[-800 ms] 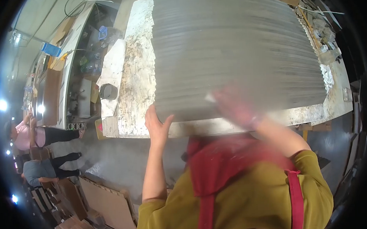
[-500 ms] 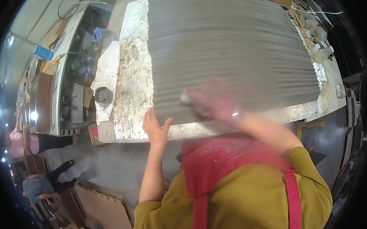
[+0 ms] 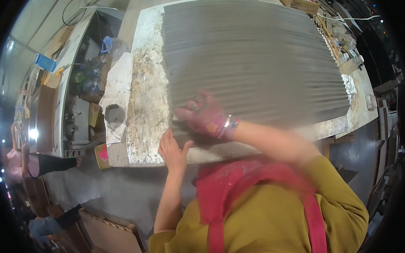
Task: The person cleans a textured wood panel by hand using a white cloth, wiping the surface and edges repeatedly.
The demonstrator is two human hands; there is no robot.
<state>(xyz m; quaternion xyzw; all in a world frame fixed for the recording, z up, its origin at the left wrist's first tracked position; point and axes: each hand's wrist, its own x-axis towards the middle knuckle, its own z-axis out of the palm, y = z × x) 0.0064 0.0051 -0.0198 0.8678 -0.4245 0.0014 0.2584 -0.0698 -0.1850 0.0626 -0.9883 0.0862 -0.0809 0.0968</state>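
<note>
The left hand [image 3: 173, 150], bare and open, lies at the near left corner of the ribbed grey sheet [image 3: 244, 49], thumb spread from the extended fingers. The right hand [image 3: 206, 115], in a patterned pinkish-red glove, is over the sheet just beyond the left; its fingers are bent, but blur makes it impossible to tell whether they grip anything. The sheet lies flat on a stained white board [image 3: 146, 84], its ribs running left to right, with a strip of board exposed along its left side. Further left, a grey container [image 3: 114, 114] stands on a white cloth [image 3: 119, 80]. At the right side lies crumpled white paper [image 3: 349, 85]; at the far right corner, a wooden tray [image 3: 306, 7]. Beyond the table, at left, is a person in a pink top [image 3: 30, 163]; cardboard panels [image 3: 110, 234] lean below.
</note>
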